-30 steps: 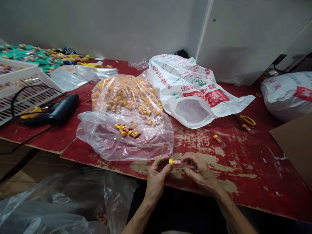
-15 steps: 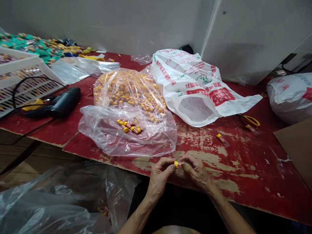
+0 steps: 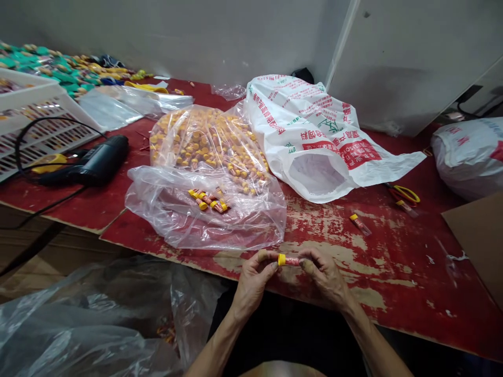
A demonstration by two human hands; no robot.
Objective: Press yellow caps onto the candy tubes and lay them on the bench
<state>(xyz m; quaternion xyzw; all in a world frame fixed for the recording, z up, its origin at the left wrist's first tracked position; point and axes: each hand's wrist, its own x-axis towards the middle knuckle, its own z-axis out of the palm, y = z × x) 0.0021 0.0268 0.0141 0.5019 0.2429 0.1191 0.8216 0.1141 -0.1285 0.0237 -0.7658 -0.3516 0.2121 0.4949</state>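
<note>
A small tube [image 3: 291, 261] with a yellow cap and a red-and-white patterned body lies level between my hands, above the front edge of the red table. My left hand [image 3: 253, 283] pinches its capped end with thumb and fingertips. At the other end, the fingers of my right hand [image 3: 324, 275] are closed on the body. Beyond my hands is a clear plastic bag [image 3: 204, 139] filled with many similar yellow-capped tubes. Several tubes [image 3: 208, 200] rest on the bag's slack front part. Another capped tube [image 3: 359, 224] lies apart on the table to the right.
A white printed sack [image 3: 298, 120] lies with its mouth facing me. Yellow-handled scissors [image 3: 406, 193] sit at right, near a cardboard box [image 3: 479, 241]. At left are a black heat gun [image 3: 98, 162] with its cord and a white basket [image 3: 51, 120]. Clear plastic [image 3: 98, 324] hangs below the table edge.
My hands have moved slightly apart, so more of the tube's patterned body shows between them. The view has shifted a little; the other things stay in place.
</note>
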